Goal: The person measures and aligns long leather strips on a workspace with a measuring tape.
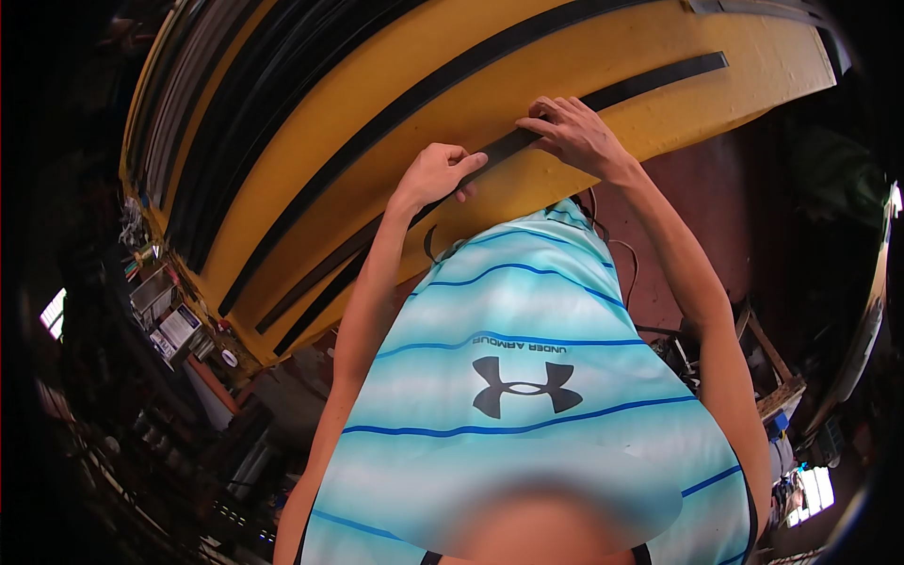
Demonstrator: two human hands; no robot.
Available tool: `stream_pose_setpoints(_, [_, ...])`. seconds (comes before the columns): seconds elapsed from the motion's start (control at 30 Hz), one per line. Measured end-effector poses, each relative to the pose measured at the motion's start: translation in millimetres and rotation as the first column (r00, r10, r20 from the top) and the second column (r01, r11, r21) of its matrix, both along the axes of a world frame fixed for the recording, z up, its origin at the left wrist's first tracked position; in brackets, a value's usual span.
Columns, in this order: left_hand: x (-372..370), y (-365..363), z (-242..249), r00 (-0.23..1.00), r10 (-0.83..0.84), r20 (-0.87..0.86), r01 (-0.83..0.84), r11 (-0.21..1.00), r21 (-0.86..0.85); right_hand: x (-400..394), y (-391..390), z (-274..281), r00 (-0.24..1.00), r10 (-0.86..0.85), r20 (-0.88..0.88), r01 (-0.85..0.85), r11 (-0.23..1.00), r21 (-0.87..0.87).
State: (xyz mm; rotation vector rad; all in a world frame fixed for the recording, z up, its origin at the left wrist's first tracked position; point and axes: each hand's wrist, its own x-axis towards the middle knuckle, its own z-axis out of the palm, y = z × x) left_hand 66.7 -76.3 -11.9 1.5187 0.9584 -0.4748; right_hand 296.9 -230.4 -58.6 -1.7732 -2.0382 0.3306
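A long black strip (650, 85) lies slantwise across a yellow tabletop (659, 38). My left hand (438, 174) is curled into a loose fist at the table's near edge, its thumb and fingers pinching the strip. A short way further along the same strip, my right hand (574, 132) presses down with bent fingertips and grips its edge. A second, longer black strip (452, 80) runs parallel beyond the hands, untouched. My striped turquoise shirt (518, 377) fills the lower middle and hides the table edge below the hands.
Several more dark strips (207, 113) lie side by side along the far left part of the table. Cluttered boxes and small items (169, 325) sit below the table at the left. A wooden frame (777, 377) stands at the right on the reddish floor (697, 207).
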Motion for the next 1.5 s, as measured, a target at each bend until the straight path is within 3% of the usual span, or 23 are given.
stream_pose_setpoints(0.2, [10, -2, -8, 1.0, -0.02, 0.004, 0.019, 0.999, 0.032, -1, 2, 11, 0.984, -0.068, -0.162, 0.05, 0.992, -0.112])
stream_pose_setpoints(0.27, [10, -1, -8, 1.0, -0.029, -0.002, 0.029, 0.999, 0.037, -5, 2, 17, 0.943, -0.187, -0.274, 0.149, 0.977, -0.151])
stream_pose_setpoints(0.57, [8, -1, -3, 0.997, -0.004, -0.075, 0.009, 0.998, 0.061, -8, 5, 7, 0.901, -0.282, -0.33, 0.252, 0.959, -0.132])
stream_pose_setpoints(0.8, [6, -3, -9, 0.998, 0.008, -0.065, -0.002, 0.997, 0.083, -16, 5, 9, 0.913, -0.323, -0.249, 0.298, 0.945, -0.134])
stream_pose_setpoints(0.97, [6, -3, -11, 0.998, 0.002, -0.067, 0.004, 0.996, 0.09, -17, 9, 10, 0.874, -0.413, -0.255, 0.341, 0.896, -0.285])
stream_pose_setpoints(1.1, [5, -3, -12, 0.997, 0.024, -0.067, -0.018, 0.995, 0.094, -24, 10, 8, 0.866, -0.456, -0.205, 0.404, 0.88, -0.251])
stream_pose_setpoints(1.17, [6, -3, -9, 0.997, 0.025, -0.068, -0.018, 0.996, 0.092, -26, 9, 5, 0.876, -0.438, -0.202, 0.419, 0.898, -0.133])
stream_pose_setpoints(1.5, [4, -5, -12, 0.998, 0.032, -0.06, -0.025, 0.992, 0.125, -25, 9, -3, 0.866, -0.45, -0.217, 0.43, 0.893, -0.132])
